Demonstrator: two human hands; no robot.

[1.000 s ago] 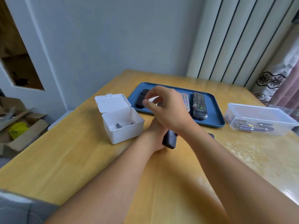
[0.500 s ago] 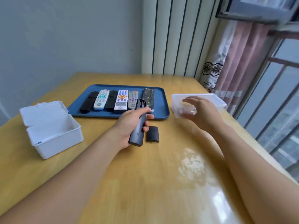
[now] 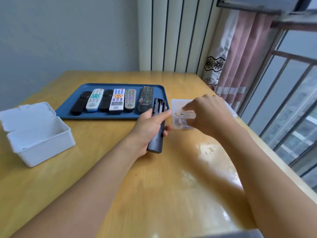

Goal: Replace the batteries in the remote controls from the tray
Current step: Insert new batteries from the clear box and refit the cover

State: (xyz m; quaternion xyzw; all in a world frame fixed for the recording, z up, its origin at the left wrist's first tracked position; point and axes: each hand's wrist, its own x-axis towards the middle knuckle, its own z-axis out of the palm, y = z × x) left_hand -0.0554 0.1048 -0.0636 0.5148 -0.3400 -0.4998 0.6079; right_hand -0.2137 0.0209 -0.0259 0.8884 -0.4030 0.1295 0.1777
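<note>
Remote axis: the dark remote [image 3: 157,127] runs lengthwise away from the person, its far end aimed at the blue tray [image 3: 68,109], its near end low by the wrist, back side up with the open battery bay [image 3: 159,105] showing at the far end.
Remote position: it sits above the table [image 3: 154,186], just in front of the tray's near right corner and just left of the clear box [image 3: 178,103].
Left hand: the left hand [image 3: 150,125] grips the remote around its middle, thumb laid across the top, fingertips peeking out on the right side.
Right hand: the right hand [image 3: 208,114] reaches into the clear box, palm down, fingers curled downward among the batteries [image 3: 181,120]; whether it has one pinched, I cannot tell.
Arms: both forearms stretch forward from the bottom edge, converging toward the box.
Tray: six remotes lie side by side, long axes pointing away.
White box: the white box [image 3: 37,140] stands at left, lid open.
</note>
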